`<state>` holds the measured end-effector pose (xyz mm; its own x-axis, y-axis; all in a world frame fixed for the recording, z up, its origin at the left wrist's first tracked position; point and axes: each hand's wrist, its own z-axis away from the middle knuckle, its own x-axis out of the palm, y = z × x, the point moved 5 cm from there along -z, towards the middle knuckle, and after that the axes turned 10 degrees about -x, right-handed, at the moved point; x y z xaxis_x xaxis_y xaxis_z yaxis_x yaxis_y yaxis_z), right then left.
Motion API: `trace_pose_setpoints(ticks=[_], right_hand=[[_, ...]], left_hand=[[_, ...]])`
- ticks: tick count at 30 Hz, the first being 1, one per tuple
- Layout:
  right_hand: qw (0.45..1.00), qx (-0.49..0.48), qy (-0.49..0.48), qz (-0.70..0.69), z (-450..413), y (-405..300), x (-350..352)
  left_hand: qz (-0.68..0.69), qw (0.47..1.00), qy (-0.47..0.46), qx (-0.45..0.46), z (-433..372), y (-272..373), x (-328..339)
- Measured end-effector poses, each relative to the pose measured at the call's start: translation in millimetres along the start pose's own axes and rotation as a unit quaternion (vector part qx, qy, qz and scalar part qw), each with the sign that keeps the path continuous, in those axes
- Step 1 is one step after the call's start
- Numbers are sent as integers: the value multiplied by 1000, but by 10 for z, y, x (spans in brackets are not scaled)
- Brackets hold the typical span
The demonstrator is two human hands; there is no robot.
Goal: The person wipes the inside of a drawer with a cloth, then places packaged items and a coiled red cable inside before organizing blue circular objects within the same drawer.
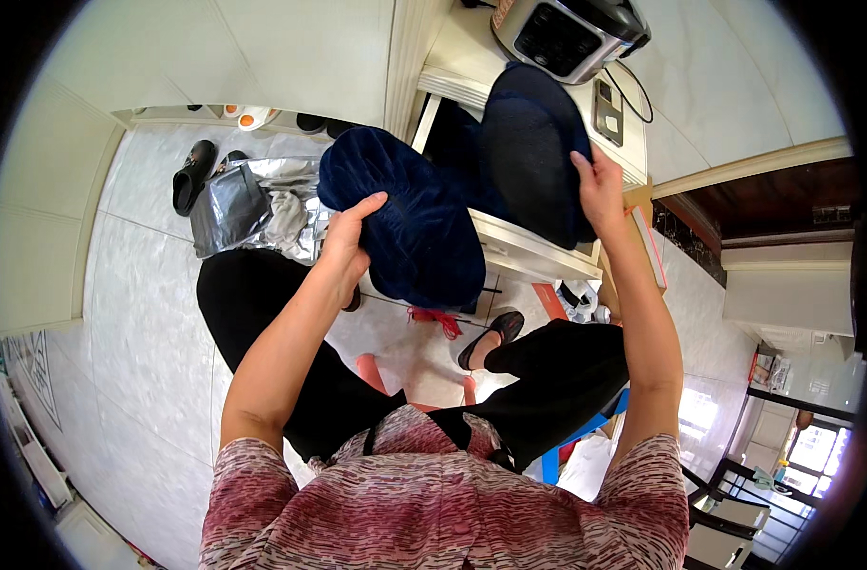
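My left hand (348,239) grips the near side of a rounded dark blue velvet piece (423,221), thumb on top and fingers under it. Gathers run across its surface; it could be a fabric shoe cover, but I cannot tell for certain. At the right, my right hand (599,187) pinches the edge of a second, similar piece (530,157), which shows a flat blackish face with a blue border. This one is held over an open drawer (533,242). More dark blue cloth (451,139) is visible in the drawer, partly hidden behind both pieces.
A rice cooker (569,43) and a mobile phone (609,114) rest on the cabinet top. Black clogs (193,174) and a silvery foil bag (234,206) lie on the floor at left. Red cord (437,319) lies between my feet. A blue plastic frame (551,467) stands at my right.
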<state>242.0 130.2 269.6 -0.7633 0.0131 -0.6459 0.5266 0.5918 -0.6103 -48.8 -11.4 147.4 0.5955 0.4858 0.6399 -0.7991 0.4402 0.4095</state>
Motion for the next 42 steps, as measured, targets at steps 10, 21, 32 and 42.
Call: trace_pose_setpoints(ticks=[10,21,32,42], right_hand=[[844,212,-93,-484,378,-741,807],[993,46,12,-112,218,-433,1449],[997,-2,-65,-32,330,-835,1382],[984,45,-122,-118,416,-759,1375]], left_hand=[[-9,998,-19,-56,114,-88,165],[27,999,-33,-26,92,-103,139],[85,989,-112,-38,168,-71,200],[47,989,-140,-24,167,-51,240]])
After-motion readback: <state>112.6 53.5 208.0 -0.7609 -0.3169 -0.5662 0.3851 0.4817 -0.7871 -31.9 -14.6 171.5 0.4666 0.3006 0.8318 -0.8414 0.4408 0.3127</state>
